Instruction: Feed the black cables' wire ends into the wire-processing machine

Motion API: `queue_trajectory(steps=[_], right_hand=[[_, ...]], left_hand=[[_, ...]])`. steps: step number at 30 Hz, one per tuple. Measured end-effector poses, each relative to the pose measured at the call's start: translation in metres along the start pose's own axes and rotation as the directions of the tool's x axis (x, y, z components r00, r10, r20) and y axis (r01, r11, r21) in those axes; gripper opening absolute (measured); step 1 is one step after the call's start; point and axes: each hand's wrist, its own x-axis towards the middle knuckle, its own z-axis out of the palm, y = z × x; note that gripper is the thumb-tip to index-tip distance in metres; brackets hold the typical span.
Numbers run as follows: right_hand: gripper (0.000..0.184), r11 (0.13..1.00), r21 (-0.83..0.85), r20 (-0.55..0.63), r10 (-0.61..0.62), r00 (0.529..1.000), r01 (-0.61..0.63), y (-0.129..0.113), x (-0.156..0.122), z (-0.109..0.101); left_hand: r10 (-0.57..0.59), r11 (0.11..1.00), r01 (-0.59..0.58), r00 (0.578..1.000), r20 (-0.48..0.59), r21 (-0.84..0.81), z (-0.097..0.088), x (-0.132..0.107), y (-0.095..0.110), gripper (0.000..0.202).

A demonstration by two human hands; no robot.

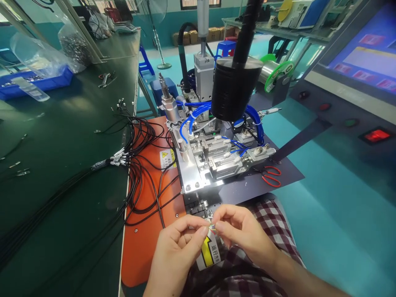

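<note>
Thin coloured wires, with yellow-green and red visible, lie between my fingertips just in front of the machine. My left hand pinches them from the left between thumb and forefinger. On the other side, my right hand has its thumb and forefinger closed on the same wires. Where the wires lead is hidden by my fingers. Below them shows a white and yellow label. The metal fixture of the machine stands right beyond both hands, with small metal parts at its near edge.
Black cables with metal connectors spread over the orange board and dark green table. Red-handled pliers lie right of the fixture. A black nozzle hangs above. A control screen and wire spool stand right.
</note>
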Motion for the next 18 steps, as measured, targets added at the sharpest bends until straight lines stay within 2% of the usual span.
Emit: queue_trajectory(steps=[6,9,11,15,18], right_hand=[[0.03,1.0,-0.015,0.02,-0.021,1.0,0.022,0.005,-0.001,0.004],[0.029,0.998,-0.051,0.04,-0.043,0.998,0.045,0.005,0.0,0.003],[0.029,0.996,-0.074,0.075,-0.05,0.996,0.056,0.003,0.002,0.001],[0.027,0.987,-0.14,0.159,-0.053,0.986,0.076,-0.002,0.006,-0.009],[0.024,0.977,-0.205,0.094,-0.042,0.995,0.061,-0.004,0.004,-0.011]], left_hand=[[-0.028,1.0,0.027,0.999,-0.031,-0.01,-0.001,-0.001,0.003,0.028],[-0.057,0.998,0.056,0.998,0.02,0.026,-0.002,-0.001,0.004,0.028],[-0.062,0.997,0.06,0.998,0.029,0.053,-0.001,-0.001,0.005,0.026],[-0.023,0.995,0.025,1.0,-0.019,0.093,0.004,-0.004,0.008,0.021],[-0.028,0.998,0.029,0.999,-0.02,0.063,0.006,-0.003,0.007,0.024]])
